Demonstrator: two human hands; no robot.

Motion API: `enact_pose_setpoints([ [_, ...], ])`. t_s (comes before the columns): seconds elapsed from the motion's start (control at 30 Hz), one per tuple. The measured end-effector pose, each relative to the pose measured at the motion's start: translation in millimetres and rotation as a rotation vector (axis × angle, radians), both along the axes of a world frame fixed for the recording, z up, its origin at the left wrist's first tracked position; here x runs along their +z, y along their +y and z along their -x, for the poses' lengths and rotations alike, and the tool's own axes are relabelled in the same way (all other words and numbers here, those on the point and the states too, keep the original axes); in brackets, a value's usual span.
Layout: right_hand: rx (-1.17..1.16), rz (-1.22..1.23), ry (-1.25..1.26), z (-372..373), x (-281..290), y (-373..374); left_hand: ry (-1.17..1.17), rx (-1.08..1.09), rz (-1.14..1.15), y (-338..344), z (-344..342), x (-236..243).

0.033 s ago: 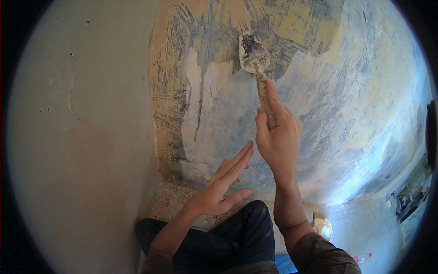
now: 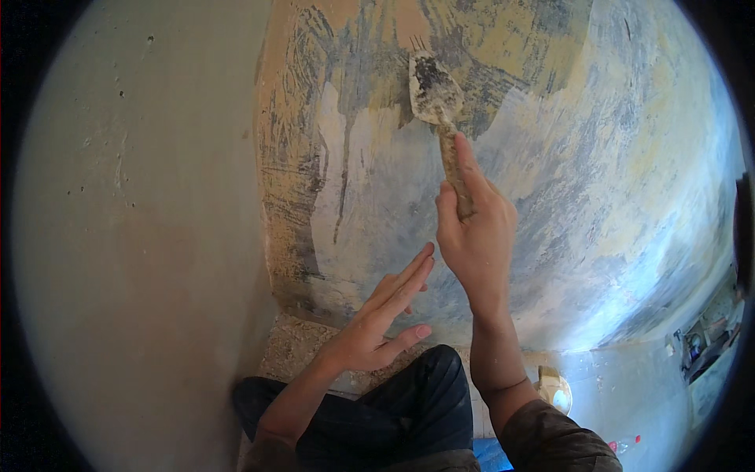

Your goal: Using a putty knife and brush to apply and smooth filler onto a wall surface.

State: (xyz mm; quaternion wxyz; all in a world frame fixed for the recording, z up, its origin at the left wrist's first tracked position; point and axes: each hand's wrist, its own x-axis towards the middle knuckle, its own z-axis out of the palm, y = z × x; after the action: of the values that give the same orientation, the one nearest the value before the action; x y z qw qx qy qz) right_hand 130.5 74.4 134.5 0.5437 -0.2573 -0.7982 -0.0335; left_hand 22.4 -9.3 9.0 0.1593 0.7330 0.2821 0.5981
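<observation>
My right hand (image 2: pixel 482 228) is closed round the handle of a small plaster-crusted trowel (image 2: pixel 437 93), with the index finger stretched along the handle. The trowel's blade points up and lies against or just over the patchy wall (image 2: pixel 393 189); whether it touches, I cannot tell. A few thin dark lines stand at the blade's tip. Lower down and to the left, my left hand (image 2: pixel 379 324) is open, fingers stretched out together and thumb apart. It holds nothing, and its fingertips are near my right wrist.
A smooth greyish wall (image 2: pixel 149 236) meets the patchy wall at a corner on the left. Crumbly debris (image 2: pixel 292 346) lies at its foot, beside my bent legs (image 2: pixel 425 401). A round yellowish object (image 2: pixel 555 391) stands on the floor at right; assorted items (image 2: pixel 712 342) lie farther right.
My right hand and the trowel have shifted very slightly to the left. My left hand looks almost unmoved.
</observation>
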Motion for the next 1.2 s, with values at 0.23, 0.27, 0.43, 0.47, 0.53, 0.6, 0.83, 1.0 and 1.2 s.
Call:
enact_pose_setpoints([
  [0.23,0.027,0.036,0.005,0,4,-2,-0.005,-0.005,-0.011,-3,0,-1],
  [0.27,0.010,0.026,0.003,0,4,0,0.005,-0.015,-0.012,-3,-1,0],
  [0.43,0.053,0.035,0.025,-5,2,3,0.027,-0.011,-0.011,-6,-5,0],
  [0.47,0.062,0.049,0.025,-7,2,4,0.052,0.005,-0.034,-6,-5,0],
  [0.53,0.045,0.043,0.015,-7,3,4,0.075,0.018,-0.057,-6,-5,1],
  [0.6,0.024,0.037,0.003,-7,7,5,0.005,-0.047,0.021,-7,-4,1],
  [0.83,0.055,-0.010,0.009,-10,3,6,0.020,-0.013,0.021,-5,0,1],
  [1.0,0.012,0.032,-0.020,-6,8,7,0.003,-0.013,0.009,1,0,-5],
  [1.2,0.077,0.027,0.030,-7,6,8,0.013,-0.010,0.022,-6,2,0],
])
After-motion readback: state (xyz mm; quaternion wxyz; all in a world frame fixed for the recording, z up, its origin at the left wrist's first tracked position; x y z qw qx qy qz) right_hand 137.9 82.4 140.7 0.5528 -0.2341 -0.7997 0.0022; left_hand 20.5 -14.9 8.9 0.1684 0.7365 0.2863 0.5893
